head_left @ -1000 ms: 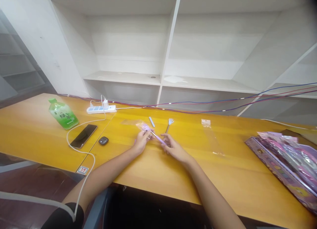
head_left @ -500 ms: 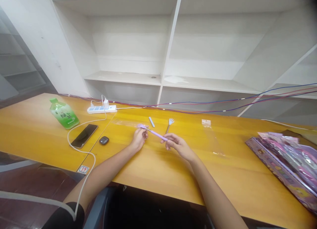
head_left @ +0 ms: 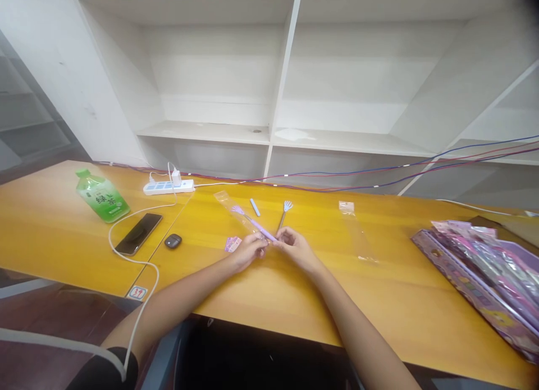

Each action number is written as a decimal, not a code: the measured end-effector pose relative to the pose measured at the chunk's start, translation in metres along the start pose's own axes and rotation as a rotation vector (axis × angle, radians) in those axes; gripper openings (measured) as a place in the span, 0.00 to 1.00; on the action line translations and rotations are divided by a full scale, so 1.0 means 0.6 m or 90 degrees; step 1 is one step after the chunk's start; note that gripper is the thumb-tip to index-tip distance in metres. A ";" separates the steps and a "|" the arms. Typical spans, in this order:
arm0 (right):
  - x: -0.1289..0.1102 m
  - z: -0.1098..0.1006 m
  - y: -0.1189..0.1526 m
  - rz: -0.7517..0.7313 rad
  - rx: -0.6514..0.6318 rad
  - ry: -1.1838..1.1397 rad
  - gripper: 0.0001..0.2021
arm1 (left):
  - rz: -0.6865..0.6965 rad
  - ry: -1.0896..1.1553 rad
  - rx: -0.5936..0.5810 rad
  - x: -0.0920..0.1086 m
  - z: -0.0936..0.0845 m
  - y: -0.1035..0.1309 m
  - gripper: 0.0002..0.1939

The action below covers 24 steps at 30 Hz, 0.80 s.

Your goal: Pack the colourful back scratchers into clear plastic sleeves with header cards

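A purple back scratcher (head_left: 265,232) slants away to the left, with its claw head at the far end. My right hand (head_left: 295,246) is closed on the near end of its handle. My left hand (head_left: 251,250) pinches beside the handle, at the near end of a clear plastic bag (head_left: 222,196). That bag lies along the scratcher; whether all of the claw is inside it is hard to tell. Beside my left wrist is a small pink card (head_left: 233,244). A blue back scratcher (head_left: 287,205) lies beyond my right hand, and a short blue stick (head_left: 255,207) sits left of it.
Another clear bag (head_left: 357,232) lies to the right. At the far right a purple box (head_left: 458,283) holds several packaged items. Leftward are a black earbud case (head_left: 173,241), a phone (head_left: 140,234), a green bottle (head_left: 103,196), a power strip (head_left: 168,188) and a white cable (head_left: 145,261).
My left hand has moved from near the claw down to the handle end. The clear bag now runs along the scratcher instead of lying leftward. The pink card has come into view.
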State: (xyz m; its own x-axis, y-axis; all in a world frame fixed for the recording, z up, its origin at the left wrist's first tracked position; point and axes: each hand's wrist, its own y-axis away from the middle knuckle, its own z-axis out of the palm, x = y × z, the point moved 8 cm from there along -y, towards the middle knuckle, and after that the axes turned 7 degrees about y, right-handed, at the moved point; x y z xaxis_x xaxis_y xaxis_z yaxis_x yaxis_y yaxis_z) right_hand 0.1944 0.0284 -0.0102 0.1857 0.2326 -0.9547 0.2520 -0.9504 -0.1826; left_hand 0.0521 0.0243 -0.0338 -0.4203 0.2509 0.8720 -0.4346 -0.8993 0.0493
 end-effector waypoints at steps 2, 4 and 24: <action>0.004 -0.002 -0.001 -0.003 0.019 0.018 0.23 | -0.017 -0.025 -0.038 -0.013 0.013 0.007 0.13; 0.011 -0.001 -0.001 0.004 0.020 0.017 0.23 | -0.043 -0.061 -0.070 -0.027 0.025 0.013 0.14; -0.034 0.002 0.006 -0.117 -0.036 0.076 0.15 | -0.096 0.100 -0.057 0.002 0.023 0.016 0.14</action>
State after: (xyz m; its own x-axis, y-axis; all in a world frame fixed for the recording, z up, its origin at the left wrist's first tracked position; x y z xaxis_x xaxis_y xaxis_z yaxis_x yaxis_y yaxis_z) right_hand 0.1904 0.0199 0.0083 0.2417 0.4262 -0.8718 0.3441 -0.8776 -0.3337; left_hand 0.0585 0.0107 -0.0255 -0.4610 0.4384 0.7716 -0.5675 -0.8141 0.1235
